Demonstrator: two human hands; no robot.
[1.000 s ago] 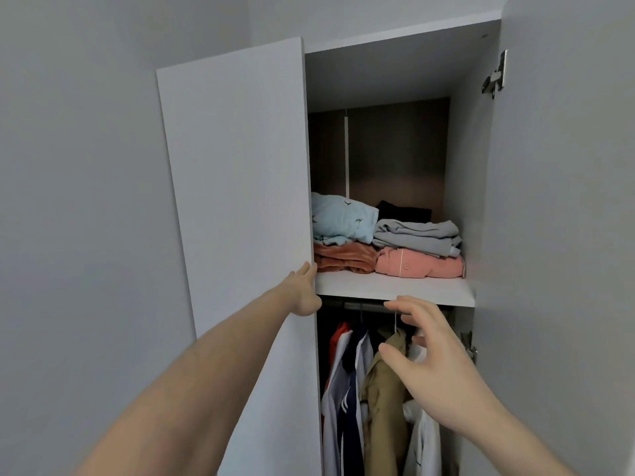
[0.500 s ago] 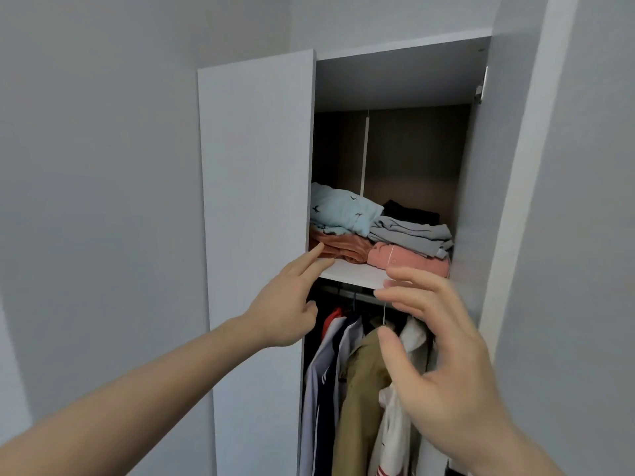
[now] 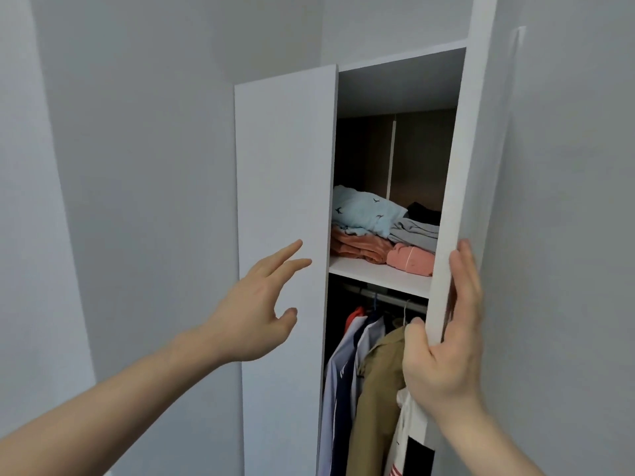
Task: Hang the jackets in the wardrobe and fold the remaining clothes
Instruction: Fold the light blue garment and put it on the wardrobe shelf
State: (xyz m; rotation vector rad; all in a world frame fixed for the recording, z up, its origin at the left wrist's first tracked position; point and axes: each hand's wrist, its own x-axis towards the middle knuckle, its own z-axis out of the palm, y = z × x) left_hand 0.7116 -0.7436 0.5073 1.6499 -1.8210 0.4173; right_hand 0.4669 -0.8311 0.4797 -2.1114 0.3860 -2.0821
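Left hand [image 3: 256, 312] in front of the left door [image 3: 281, 235], fingers straight and spread, tips at or just off the panel; contact not certain. Holds nothing. Wardrobe [image 3: 398, 84] gap between the doors is narrow. Upper shelf [image 3: 374, 271] carries folded clothes [image 3: 381, 231]: pale blue on rust orange, grey on pink, something dark behind. Below, rail [image 3: 391, 298] with hanging jackets [image 3: 372, 389]: white, navy, khaki, a pale one partly hidden. Right hand [image 3: 446, 341] grips the edge of the right door [image 3: 460, 187], thumb inside, fingers wrapped round the outer face. Judgement: hanging and folding look done, as far as visible; what is left appears to be shutting both doors. Clothes outside the wardrobe cannot be checked.
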